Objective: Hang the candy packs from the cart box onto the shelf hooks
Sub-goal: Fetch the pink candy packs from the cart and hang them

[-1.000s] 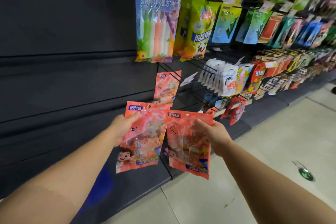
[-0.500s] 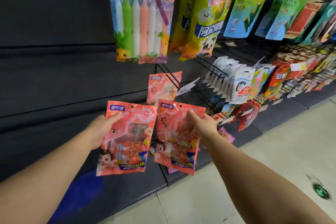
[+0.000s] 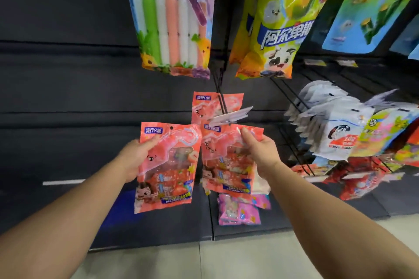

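Note:
My left hand grips the left edge of a red-pink candy pack, held upright in front of the dark shelf. My right hand grips a second, matching candy pack by its upper right corner. The top of this pack sits just under the tip of a black wire shelf hook with a clear price tag holder. A third matching pack hangs further back on that hook. The cart box is out of view.
Above hang a pack of coloured stick candies and a yellow-green lollipop bag. White candy bags fill hooks to the right. Small pink packs lie low on the base shelf. The dark back panel spans the left.
The view has moved in closer to the shelf. Both hands have carried their packs up and forward, and the right pack's top now reaches the hook's tip.

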A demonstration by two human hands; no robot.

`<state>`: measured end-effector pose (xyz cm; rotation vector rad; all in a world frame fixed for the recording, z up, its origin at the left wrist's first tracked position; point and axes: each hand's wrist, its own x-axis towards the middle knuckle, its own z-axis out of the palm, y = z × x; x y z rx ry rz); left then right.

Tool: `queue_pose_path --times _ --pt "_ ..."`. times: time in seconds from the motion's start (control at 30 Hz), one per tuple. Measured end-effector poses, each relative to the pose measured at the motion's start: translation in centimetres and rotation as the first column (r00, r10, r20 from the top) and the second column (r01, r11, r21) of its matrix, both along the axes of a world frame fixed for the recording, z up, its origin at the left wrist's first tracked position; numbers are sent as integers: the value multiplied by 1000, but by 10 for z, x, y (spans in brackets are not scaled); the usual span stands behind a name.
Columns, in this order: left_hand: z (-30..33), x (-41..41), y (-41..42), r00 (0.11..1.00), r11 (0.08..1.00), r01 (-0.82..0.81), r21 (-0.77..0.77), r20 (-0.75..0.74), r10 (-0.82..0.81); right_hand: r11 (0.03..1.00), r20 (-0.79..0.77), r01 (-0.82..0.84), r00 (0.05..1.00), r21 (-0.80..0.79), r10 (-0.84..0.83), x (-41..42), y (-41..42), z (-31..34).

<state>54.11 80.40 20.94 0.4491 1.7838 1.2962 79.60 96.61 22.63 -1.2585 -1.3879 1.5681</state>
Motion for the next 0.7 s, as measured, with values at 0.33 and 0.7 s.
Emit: queue_pose_path --times 0.33,0.7 --pt "2 15 -10 991 991 -134 17 14 134 988 -59 -152 987 -39 150 -6 14 8" --pt "2 23 -15 990 992 -128 3 58 127 991 54 -105 993 -89 110 -27 37 -6"
